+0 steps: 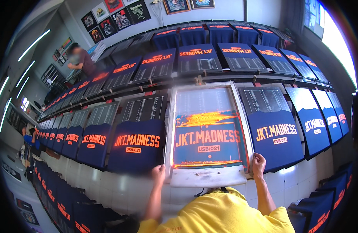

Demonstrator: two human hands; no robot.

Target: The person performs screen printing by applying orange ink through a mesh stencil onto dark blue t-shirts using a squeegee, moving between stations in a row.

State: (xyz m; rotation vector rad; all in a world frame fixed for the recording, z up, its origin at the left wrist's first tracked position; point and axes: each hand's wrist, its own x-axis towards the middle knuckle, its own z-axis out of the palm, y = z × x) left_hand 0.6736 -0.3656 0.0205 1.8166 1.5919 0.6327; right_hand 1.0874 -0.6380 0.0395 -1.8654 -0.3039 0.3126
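Note:
A screen printing frame (238,116) with whitish edges lies over a platen in front of me. Orange ink streaks and block lettering show on its mesh (206,130), with a thick orange smear across the upper part. A pale board (208,177) with screws spans its near end. My left hand (159,173) is closed at the near left corner of the frame. On the opposite side, my right hand (259,164) grips the right edge near its lower end. Most fingertips are hidden against the frame.
Navy shirts with orange lettering lie on platens either side: one shirt (135,145) left, another (275,134) right. More shirts (198,58) fill the rows beyond. Hanging shirts (62,202) stand behind at lower left. A person (83,60) stands far left; another (29,138) is lower down.

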